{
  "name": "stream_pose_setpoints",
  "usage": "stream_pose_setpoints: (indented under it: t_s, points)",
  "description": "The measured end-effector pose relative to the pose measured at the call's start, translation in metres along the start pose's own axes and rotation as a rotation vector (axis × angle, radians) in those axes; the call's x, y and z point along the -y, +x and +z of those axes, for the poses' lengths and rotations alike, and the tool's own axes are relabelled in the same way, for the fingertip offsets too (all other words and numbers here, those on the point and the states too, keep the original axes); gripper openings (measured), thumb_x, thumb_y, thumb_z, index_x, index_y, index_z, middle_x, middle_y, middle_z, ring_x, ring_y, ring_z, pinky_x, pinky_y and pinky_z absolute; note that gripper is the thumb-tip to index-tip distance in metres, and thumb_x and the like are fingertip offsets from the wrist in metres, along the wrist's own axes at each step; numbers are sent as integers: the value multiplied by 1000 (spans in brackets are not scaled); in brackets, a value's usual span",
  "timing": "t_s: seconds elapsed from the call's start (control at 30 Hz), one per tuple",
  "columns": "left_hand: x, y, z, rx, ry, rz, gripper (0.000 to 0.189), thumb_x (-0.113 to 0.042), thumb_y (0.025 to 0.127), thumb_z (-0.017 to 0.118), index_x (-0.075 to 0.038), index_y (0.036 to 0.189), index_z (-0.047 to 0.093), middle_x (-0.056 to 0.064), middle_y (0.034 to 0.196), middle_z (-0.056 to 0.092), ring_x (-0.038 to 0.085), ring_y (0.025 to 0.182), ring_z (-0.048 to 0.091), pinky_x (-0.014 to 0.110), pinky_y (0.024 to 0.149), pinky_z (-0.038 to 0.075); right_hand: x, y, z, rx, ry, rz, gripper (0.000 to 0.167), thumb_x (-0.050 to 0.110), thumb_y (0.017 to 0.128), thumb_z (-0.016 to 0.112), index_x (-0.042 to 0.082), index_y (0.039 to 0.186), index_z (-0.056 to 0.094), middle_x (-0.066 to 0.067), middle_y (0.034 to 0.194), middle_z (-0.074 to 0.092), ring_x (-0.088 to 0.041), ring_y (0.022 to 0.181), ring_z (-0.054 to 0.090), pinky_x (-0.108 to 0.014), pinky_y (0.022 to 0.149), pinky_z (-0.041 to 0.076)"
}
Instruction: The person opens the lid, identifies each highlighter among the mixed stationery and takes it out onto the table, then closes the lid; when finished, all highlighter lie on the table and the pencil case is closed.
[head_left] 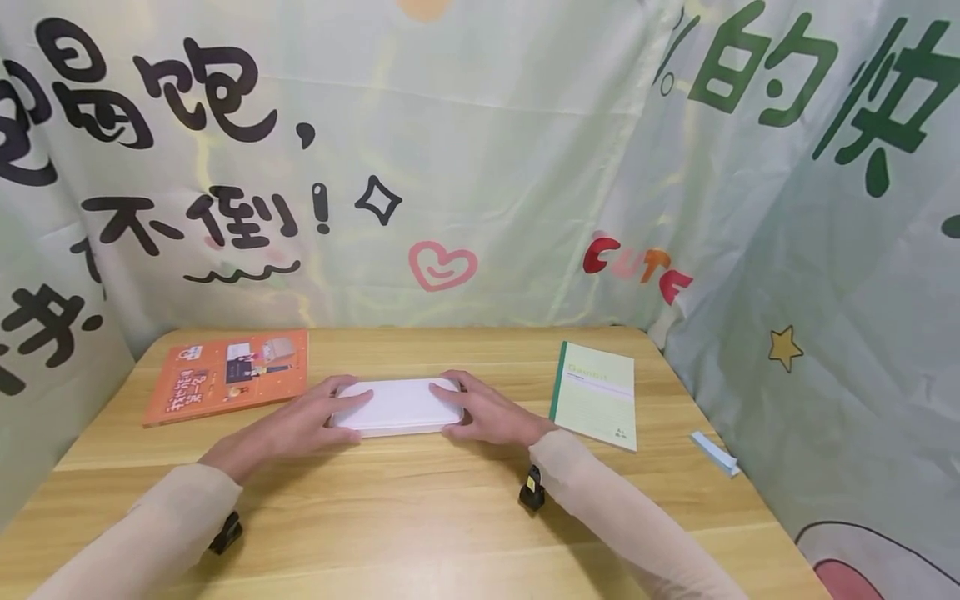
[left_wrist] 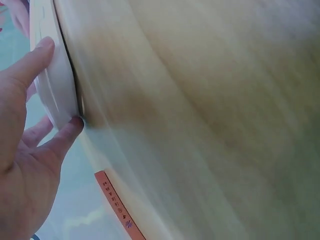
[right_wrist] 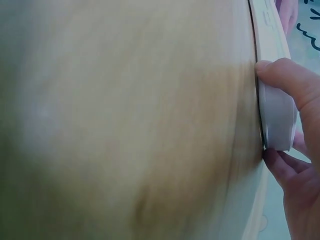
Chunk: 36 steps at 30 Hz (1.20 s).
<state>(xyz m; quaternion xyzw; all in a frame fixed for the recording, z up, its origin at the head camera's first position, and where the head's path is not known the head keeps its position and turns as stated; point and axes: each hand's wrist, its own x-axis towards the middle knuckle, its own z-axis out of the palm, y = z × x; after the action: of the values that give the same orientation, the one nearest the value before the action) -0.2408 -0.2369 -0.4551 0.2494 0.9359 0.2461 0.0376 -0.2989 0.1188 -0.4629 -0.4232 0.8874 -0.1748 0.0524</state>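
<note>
A white flat box (head_left: pixel 397 406) with rounded corners lies lengthwise across the wooden table, near its far half. My left hand (head_left: pixel 303 417) grips its left end, and my right hand (head_left: pixel 498 410) grips the opposite end. In the left wrist view the thumb lies along the box's side (left_wrist: pixel 60 82), with other fingertips at its lower corner, right by the tabletop. The right wrist view has the thumb against the front side of the box (right_wrist: pixel 278 112) and fingers around its end. The palms hide parts of both ends.
An orange book (head_left: pixel 232 375) lies at the back left of the table (head_left: pixel 390 525). To the right are a pale green notebook (head_left: pixel 596 396) and, near the right edge, a small light blue strip (head_left: pixel 714 452). Printed cloth (head_left: pixel 487 167) hangs around the back and sides.
</note>
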Motion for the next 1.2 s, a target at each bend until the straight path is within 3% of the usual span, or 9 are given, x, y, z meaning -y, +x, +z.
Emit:
stream_pose_setpoints:
  t_s: [0.27,0.4,0.47,0.57,0.7,0.8,0.93,1.1,1.2]
  points:
    - [5,4,-7,10,-49,26,69,-48,103,75,-11,159,56,30,165,45,55,146,49,72,114,45,-2,-2,2,-23,53,0,81,31,103,79,18,171,37,-17,175,32,-25,132,58,-38,106,55]
    - [6,7,-8,-1,-176,-2,67,-46,104,74,-8,157,57,26,162,51,50,146,52,69,116,45,-5,-4,3,-28,171,42,83,33,100,81,27,171,37,-10,178,30,-28,142,56,-47,115,52]
    - [7,8,-9,-16,-227,-11,64,-44,104,74,-9,155,59,21,158,57,45,144,55,67,117,46,-7,-4,3,-40,233,71,85,35,99,84,30,170,38,-8,179,29,-30,153,47,-52,121,46]
    - [9,8,-8,-27,-289,-33,59,-44,105,73,-12,152,60,19,155,60,43,141,59,65,115,49,-8,-4,3,-65,308,81,89,33,96,87,27,170,38,-9,178,31,-31,158,40,-57,125,41]
    - [9,5,-8,-35,-349,-88,56,-46,106,71,-15,152,60,22,161,54,50,143,57,63,114,51,-10,-4,0,-94,330,61,90,33,95,88,22,169,39,-8,175,35,-31,159,39,-59,128,37]
    - [7,5,-10,-45,-361,-120,56,-48,107,68,-16,152,60,22,163,52,53,147,53,66,115,49,-12,-6,-6,-124,351,70,83,32,96,87,19,166,45,-7,172,41,-29,158,42,-55,128,39]
    - [5,7,-13,-75,-346,-172,56,-54,107,65,-18,150,62,17,161,56,51,150,50,71,118,43,-14,-10,-14,-202,485,89,66,18,97,85,11,155,54,-9,163,52,-29,151,51,-48,122,48]
    - [2,12,-17,-94,-356,-232,58,-56,108,63,-15,149,64,15,148,68,42,141,60,67,115,46,-17,-13,-17,-275,615,89,37,2,99,77,4,129,56,-16,158,56,-34,149,55,-46,116,54]
    - [2,15,-19,-90,-385,-246,61,-57,109,60,-12,151,62,16,144,70,40,138,63,63,115,48,-18,-14,-16,-284,633,80,32,1,99,76,1,124,57,-17,160,55,-36,150,54,-48,115,54]
